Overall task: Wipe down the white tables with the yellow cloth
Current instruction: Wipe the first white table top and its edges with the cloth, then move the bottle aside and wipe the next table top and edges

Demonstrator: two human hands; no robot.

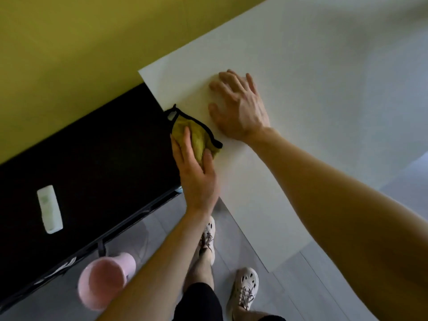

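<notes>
The yellow cloth [198, 137], edged in black, lies bunched at the left edge of the white table [312, 107]. My left hand [196, 172] lies on it. The index finger runs over the top and the thumb closes in on the right side, so the cloth is held between them. The remaining fingers are partly hidden at the table's edge. My right hand [238, 107] rests flat on the tabletop just beyond and to the right of the cloth, fingers spread, holding nothing.
A black cabinet [92, 158] stands against the table's left edge, with a white remote [49, 208] on top. A pink bucket [104, 281] sits on the grey floor below. A yellow wall [81, 42] runs behind. My feet in pale shoes [243, 288] stand by the table's near corner.
</notes>
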